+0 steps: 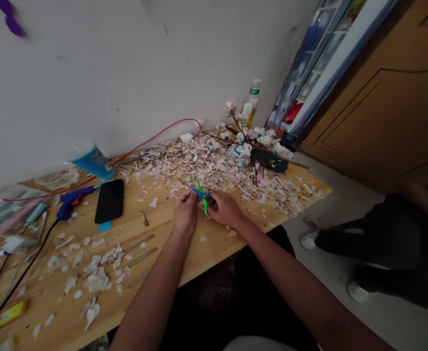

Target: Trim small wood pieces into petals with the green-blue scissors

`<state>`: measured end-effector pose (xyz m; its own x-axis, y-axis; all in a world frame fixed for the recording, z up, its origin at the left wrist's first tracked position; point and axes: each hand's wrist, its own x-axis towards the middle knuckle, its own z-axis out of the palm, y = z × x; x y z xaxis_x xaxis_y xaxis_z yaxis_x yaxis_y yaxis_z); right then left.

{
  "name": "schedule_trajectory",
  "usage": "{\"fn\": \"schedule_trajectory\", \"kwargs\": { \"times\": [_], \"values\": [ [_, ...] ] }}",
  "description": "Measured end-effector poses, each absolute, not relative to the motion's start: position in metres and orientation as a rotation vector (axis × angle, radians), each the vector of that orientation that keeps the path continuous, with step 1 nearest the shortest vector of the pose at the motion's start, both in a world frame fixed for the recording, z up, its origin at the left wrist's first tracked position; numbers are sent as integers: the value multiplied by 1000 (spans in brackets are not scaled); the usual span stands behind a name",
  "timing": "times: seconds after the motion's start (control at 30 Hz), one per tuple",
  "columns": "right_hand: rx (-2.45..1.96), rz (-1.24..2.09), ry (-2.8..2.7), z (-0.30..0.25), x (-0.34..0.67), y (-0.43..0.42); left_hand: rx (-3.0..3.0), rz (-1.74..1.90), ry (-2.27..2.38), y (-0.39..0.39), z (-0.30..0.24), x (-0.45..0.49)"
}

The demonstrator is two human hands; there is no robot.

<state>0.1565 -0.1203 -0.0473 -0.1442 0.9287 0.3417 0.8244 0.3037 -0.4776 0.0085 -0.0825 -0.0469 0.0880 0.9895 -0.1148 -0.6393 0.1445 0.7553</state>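
Observation:
Over the wooden table (170, 253), my right hand (225, 207) is closed around small scissors (202, 196) with green and blue handles. My left hand (185, 210) pinches something small at the scissor blades; I cannot make out what it is. A wide heap of pale cut scraps (214, 168) lies just beyond both hands. A smaller pile of pale petal-shaped pieces (96, 278) lies to the left of my left arm.
A black phone (110, 200), a blue glue gun (71, 200) with a black cord, a blue bottle (91, 161) and a red wire (151, 139) lie left and behind. Flower branches (250, 139) and a bottle (252, 100) stand at the back right. Another person's legs (375, 243) are on the right floor.

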Motion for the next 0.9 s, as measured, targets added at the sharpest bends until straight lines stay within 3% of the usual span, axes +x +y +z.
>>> {"fn": "schedule_trajectory", "kwargs": {
  "times": [0.9],
  "values": [
    [-1540,204,-2037,-50,157,-119,654,1390,777,-79,-47,8]
  ]
}}
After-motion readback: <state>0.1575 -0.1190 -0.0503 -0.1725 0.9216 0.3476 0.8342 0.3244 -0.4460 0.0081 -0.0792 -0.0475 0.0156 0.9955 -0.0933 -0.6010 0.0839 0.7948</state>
